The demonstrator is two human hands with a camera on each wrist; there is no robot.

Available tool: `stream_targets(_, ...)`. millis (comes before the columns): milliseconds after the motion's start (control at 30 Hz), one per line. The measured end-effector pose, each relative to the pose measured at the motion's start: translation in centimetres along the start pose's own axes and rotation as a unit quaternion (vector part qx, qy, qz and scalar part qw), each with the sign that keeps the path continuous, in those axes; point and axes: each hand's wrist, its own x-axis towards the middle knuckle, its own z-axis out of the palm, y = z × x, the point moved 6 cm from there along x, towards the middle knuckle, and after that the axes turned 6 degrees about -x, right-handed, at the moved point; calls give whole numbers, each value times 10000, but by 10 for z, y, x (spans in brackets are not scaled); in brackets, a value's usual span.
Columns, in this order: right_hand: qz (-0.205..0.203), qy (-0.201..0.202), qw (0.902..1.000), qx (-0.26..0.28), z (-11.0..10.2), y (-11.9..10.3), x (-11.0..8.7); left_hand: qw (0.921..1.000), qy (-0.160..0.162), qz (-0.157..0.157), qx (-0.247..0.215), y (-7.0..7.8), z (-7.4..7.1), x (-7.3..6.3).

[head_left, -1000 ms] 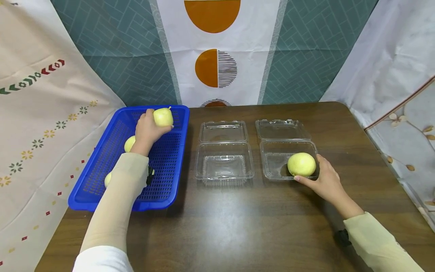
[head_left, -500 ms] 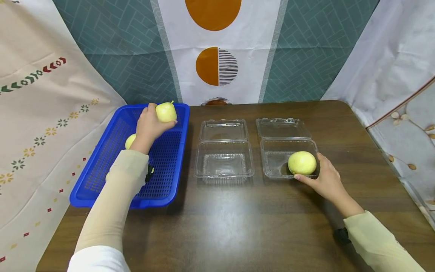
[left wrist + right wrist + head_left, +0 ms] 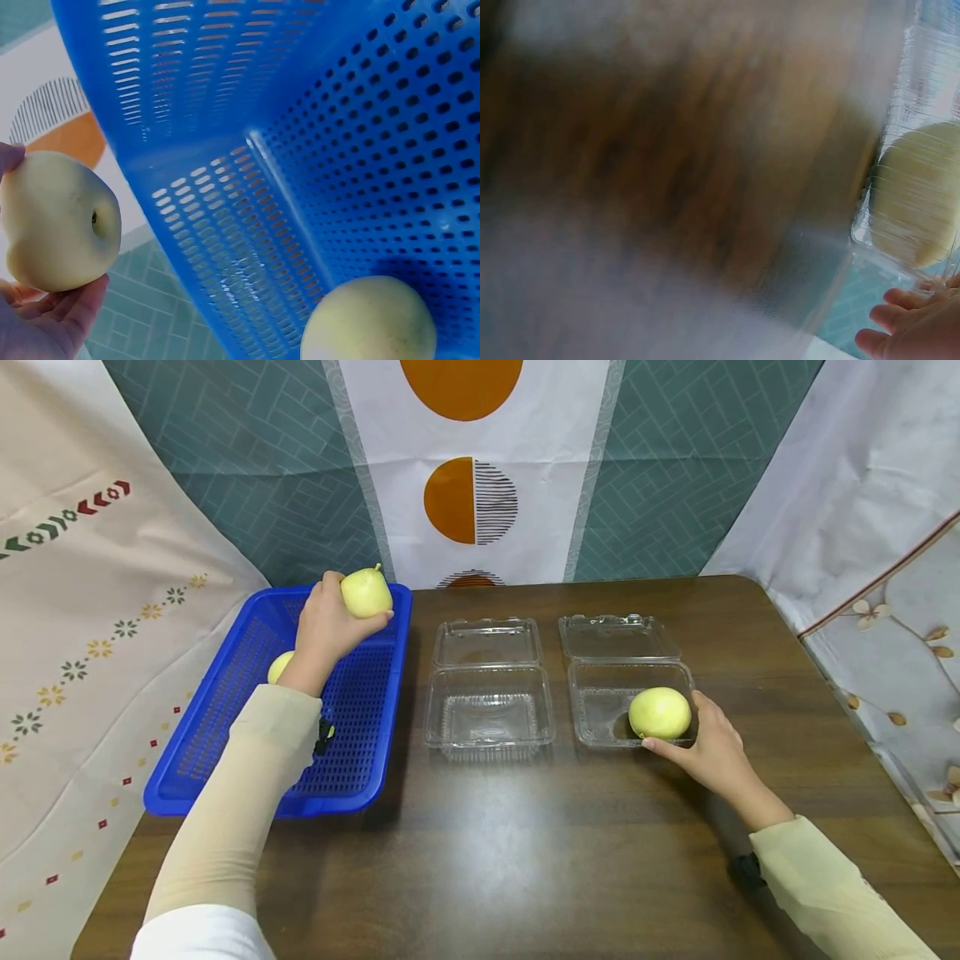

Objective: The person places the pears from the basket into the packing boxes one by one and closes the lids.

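My left hand [image 3: 330, 625] grips a pale yellow pear [image 3: 366, 593], stem up, over the far part of the blue basket [image 3: 210, 693]. The left wrist view shows thumb and fingers around this pear [image 3: 64, 225]. A second pear [image 3: 371, 322] lies in the basket, partly covered by my left wrist in the head view. My right hand [image 3: 716, 756] rests at the near right corner of an opened clear plastic clamshell box [image 3: 600, 702], thumb at its front rim and fingers along its right side. Inside that box sits another pear [image 3: 660, 712].
Another opened clear clamshell box [image 3: 489, 710] stands between the basket and the right-hand box, with nothing in it. All stand on a dark brown wooden table [image 3: 480, 852]. Patterned cloths [image 3: 645, 485] hang behind and at both sides.
My left hand has lifted the pear slightly higher above the basket. The head view has shifted a little. My right hand stays at the box corner.
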Motion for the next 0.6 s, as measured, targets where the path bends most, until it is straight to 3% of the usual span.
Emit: stream_targets(600,105,-170,9998,57,0,0,1,9990,-115,283,-333,33,3,-7)
